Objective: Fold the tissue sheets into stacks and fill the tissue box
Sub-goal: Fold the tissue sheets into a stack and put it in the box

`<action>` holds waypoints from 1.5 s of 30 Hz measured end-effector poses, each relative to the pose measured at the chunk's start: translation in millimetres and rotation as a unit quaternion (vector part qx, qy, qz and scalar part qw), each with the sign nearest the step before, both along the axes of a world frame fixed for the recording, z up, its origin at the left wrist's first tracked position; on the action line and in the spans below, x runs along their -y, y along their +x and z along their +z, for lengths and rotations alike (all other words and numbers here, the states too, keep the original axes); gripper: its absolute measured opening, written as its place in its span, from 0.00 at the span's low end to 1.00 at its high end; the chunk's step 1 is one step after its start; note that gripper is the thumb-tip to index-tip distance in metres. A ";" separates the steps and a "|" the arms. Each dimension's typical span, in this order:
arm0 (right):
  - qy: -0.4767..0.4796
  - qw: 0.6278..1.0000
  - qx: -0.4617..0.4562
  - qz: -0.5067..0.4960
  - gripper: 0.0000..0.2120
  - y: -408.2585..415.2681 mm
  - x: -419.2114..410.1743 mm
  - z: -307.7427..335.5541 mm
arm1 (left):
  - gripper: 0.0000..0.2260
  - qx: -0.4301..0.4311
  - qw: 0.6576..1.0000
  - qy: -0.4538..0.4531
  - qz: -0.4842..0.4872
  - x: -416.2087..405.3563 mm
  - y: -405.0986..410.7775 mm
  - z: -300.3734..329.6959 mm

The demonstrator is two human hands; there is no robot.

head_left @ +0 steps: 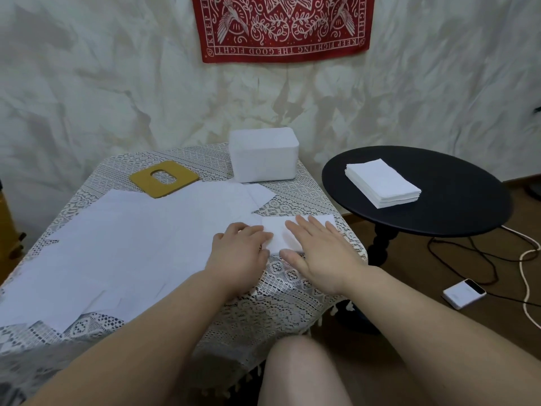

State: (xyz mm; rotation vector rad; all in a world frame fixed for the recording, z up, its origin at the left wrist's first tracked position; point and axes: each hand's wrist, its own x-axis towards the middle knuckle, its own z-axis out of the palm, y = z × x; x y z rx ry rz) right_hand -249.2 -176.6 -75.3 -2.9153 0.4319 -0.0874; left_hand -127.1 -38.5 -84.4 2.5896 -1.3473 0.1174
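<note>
My right hand (317,253) lies flat, fingers straight, on a small folded white tissue sheet (282,234) at the lace-covered bench's (292,288) right edge; my left hand (240,247), fingers curled, pinches its left edge. The white rectangular tissue box (263,153) stands at the far edge.

Both hands lie on a folded tissue (281,234) at the right edge of the lace-covered worktop (281,291). The right hand (319,253) presses it flat with straight fingers (307,227); the left hand (243,250) rests at its left end, fingers curled. Loose tissue sheets (131,238) spread to the left. Behind stand the white tissue box (263,155) and its yellow lid (164,178). A folded stack (382,183) sits on the black round side table (456,197).
</note>
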 end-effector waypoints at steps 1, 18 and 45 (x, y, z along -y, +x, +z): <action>0.004 1.000 0.020 0.002 0.31 3.6 -3.2 1.2 | 0.20 0.003 1.000 -0.011 0.003 -4.2 1.8 4.3; 0.044 0.993 0.046 0.101 0.30 65.3 -93.8 -1.2 | 0.38 -0.077 0.994 -0.020 0.075 -138.9 40.6 8.8; 0.152 0.911 0.374 -0.083 0.13 62.4 -75.5 63.6 | 0.18 -0.100 0.946 -0.294 0.090 -122.1 20.9 68.9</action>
